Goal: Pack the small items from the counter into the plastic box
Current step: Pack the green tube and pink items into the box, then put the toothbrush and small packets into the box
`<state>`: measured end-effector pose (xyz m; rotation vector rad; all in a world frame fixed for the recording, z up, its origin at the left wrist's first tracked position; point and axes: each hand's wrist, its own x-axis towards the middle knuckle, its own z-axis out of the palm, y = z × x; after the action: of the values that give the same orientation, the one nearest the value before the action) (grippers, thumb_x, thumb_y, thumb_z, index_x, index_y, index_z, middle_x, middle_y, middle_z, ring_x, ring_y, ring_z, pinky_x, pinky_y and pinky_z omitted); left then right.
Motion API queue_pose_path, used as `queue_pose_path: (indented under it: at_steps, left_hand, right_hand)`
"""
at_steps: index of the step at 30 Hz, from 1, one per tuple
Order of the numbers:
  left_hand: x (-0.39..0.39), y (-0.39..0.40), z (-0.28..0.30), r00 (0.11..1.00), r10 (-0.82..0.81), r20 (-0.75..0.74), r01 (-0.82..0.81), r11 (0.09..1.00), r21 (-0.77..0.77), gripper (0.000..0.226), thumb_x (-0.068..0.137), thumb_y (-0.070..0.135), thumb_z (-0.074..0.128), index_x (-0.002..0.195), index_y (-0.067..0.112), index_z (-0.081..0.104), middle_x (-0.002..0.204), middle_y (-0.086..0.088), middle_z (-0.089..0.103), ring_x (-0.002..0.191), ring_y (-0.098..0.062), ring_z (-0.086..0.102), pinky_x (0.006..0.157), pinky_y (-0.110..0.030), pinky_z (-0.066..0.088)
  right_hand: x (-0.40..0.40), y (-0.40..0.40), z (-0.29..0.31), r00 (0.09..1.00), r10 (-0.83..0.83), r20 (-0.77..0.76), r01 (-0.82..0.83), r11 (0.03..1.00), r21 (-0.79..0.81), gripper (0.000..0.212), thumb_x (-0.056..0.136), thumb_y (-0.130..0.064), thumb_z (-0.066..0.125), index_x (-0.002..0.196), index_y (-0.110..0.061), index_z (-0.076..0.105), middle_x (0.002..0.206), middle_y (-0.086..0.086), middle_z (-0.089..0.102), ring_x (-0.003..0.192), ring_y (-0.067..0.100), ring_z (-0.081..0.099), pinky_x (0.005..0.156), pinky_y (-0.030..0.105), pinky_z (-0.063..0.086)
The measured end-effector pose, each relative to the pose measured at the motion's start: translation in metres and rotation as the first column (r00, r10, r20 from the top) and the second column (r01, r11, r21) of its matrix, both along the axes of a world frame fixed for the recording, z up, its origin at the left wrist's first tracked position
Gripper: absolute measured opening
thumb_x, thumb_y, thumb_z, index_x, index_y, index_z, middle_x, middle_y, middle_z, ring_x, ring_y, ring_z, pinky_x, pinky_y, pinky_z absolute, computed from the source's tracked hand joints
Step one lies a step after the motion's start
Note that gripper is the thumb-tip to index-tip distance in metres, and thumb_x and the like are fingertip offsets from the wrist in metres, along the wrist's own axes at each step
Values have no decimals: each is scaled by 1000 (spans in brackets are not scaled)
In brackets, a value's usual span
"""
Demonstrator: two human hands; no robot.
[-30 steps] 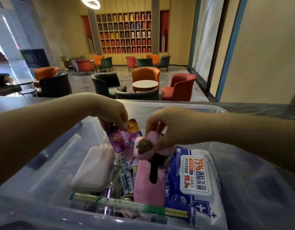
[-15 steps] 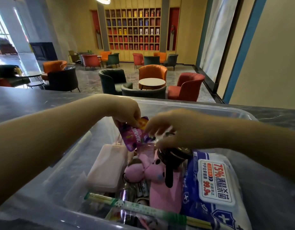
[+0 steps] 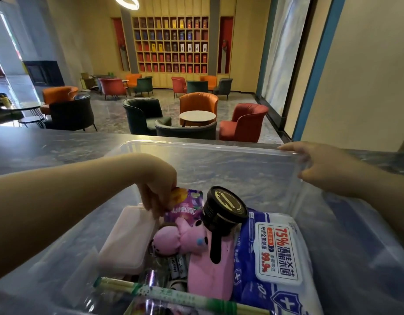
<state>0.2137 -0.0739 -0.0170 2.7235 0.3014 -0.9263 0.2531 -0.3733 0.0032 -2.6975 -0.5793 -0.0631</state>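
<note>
Our left hand [image 3: 157,189] pinches the purple packet [image 3: 185,206] low in the box [image 3: 196,143], whose far half lies open. Our right hand [image 3: 321,169] has left the black jar [image 3: 223,208] against the pink toy [image 3: 171,239] and now grips the box's far right corner rim.

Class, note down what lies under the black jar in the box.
The black jar leans tilted on the pink plush toy and pink pouch, against the wipes pack. Whatever lies beneath its base is covered.
</note>
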Motion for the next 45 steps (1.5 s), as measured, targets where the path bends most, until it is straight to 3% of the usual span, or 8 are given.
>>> queue_pose_path:
  at_steps: [4,11,15,20,24,30,35,45]
  left_hand:
    - [-1,-3,6,991,-105,88,94,988,124,33,88,18,64,118,5,61,80,0,68,67,-13,69,69,-25,59]
    - [-9,-23,33,869,-212,446,200,977,76,20,88,25,63,105,16,65,91,1,70,70,-9,69,66,-24,55]
    - [-11,-72,46,686,-336,646,323,936,144,15,89,30,60,103,26,62,89,16,60,79,-2,61,70,-17,48]
    - [10,-164,62,465,-393,793,453,875,168,22,89,31,60,110,29,58,94,17,55,84,1,55,65,-11,39]
    - [34,-255,61,451,-442,775,567,813,133,23,90,35,57,113,31,56,94,17,53,76,5,51,63,-11,37]
    - [73,-400,43,425,-636,644,715,672,192,35,91,38,56,123,26,55,121,3,60,106,-13,57,89,-29,48]
    - [94,-523,21,352,-694,628,768,597,229,38,91,41,55,124,21,56,119,1,62,105,-19,59,91,-33,48]
    - [129,-720,-51,409,-715,566,823,558,110,40,92,37,54,128,21,54,128,-6,58,114,-25,56,92,-31,43]
  right_hand:
    - [4,-2,-4,1000,-11,7,11,1000,19,70,77,5,52,132,-38,46,129,3,54,89,15,55,62,23,45]
    - [4,-7,-6,999,38,-17,-34,985,169,52,85,-12,56,130,-37,47,128,0,53,94,12,55,63,20,44]
    - [-10,-38,-9,998,52,39,-63,931,359,40,89,-27,58,127,-34,50,126,-6,54,105,8,50,75,22,43]
    - [-30,-131,-18,976,-151,157,81,921,381,31,86,-23,62,113,-37,55,119,-5,57,106,11,55,90,36,49]
    - [-44,-226,-36,931,-336,143,286,914,288,33,85,-18,64,117,-28,58,120,1,56,107,14,55,90,33,47]
    - [-75,-366,-60,820,-570,53,550,809,207,36,83,-21,66,117,-29,60,126,0,55,112,17,55,89,26,42]
    - [-100,-466,-72,752,-658,34,646,746,161,35,83,-20,65,115,-32,59,125,-2,54,112,14,51,89,24,38]
    - [-114,-568,-106,765,-641,-67,644,761,74,53,82,-31,67,131,-36,47,140,-9,39,121,4,39,97,17,28]
